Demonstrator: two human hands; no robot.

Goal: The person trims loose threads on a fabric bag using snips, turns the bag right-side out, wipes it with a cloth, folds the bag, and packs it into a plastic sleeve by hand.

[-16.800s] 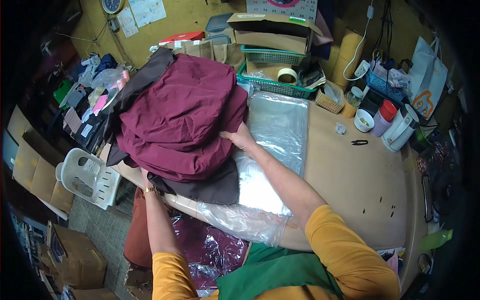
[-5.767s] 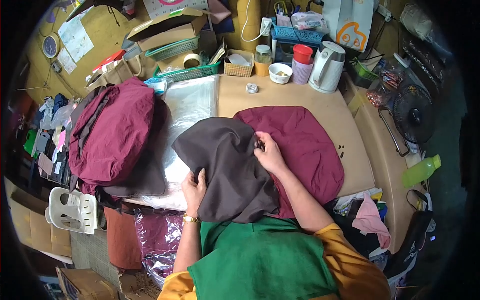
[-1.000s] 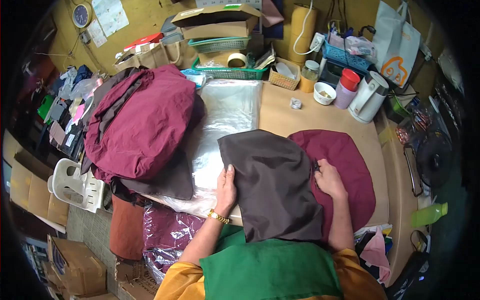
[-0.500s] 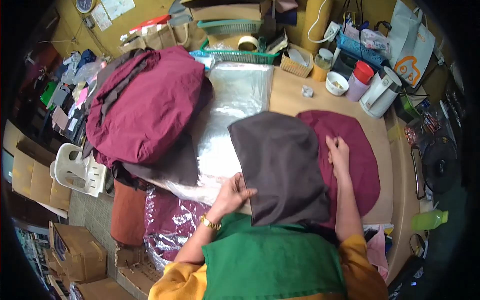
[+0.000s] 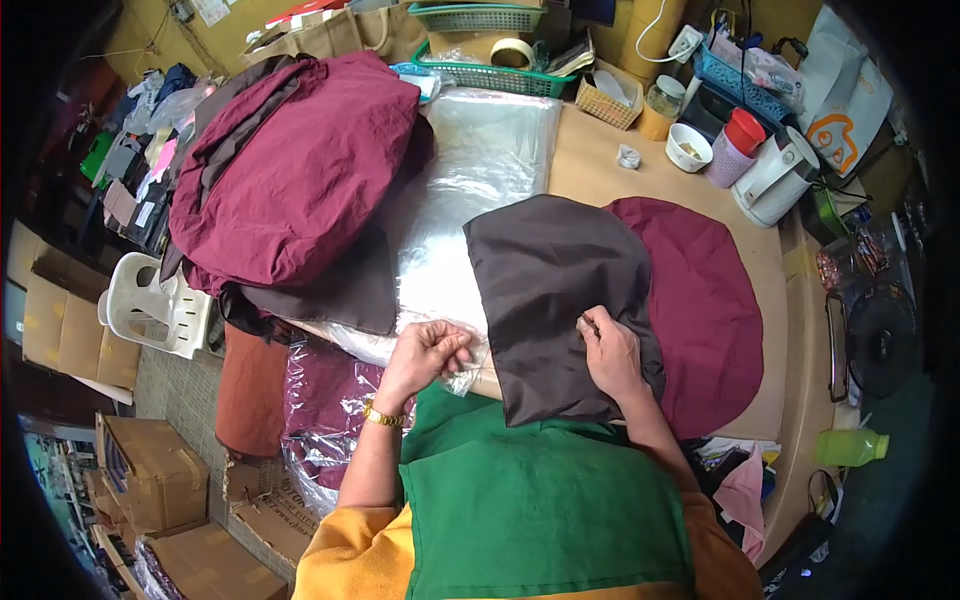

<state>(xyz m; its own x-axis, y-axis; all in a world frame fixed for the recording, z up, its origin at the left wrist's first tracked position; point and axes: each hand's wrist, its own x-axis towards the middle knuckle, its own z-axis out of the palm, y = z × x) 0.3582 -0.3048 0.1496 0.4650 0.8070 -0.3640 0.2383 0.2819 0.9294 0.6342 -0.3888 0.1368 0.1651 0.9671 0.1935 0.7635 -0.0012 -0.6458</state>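
Dark brown fabric (image 5: 550, 300) lies spread before me, overlapping a maroon fabric piece (image 5: 710, 320) on its right. My right hand (image 5: 612, 350) is over the brown fabric, its fingers pinched round a small dark item I cannot make out. Left of that fabric, my left hand (image 5: 425, 355) is raised with fingertips pressed together; what they hold, if anything, is too small to name. Beneath and beyond it lie clear plastic sheets (image 5: 480, 170). A big maroon and brown fabric heap (image 5: 300, 180) rests at the left of the table.
Along the back stand a green basket (image 5: 490, 77), a wicker basket (image 5: 607, 104), a jar (image 5: 661, 108), a white bowl (image 5: 689, 148), a red-topped cup (image 5: 735, 148) and a kettle (image 5: 777, 178). A white chair (image 5: 155, 308) is at left, a green bottle (image 5: 850, 447) at right.
My right hand has moved left from the maroon piece to over the brown fabric. My left hand has let go of the brown fabric's edge and lifted left. The view has shifted slightly.
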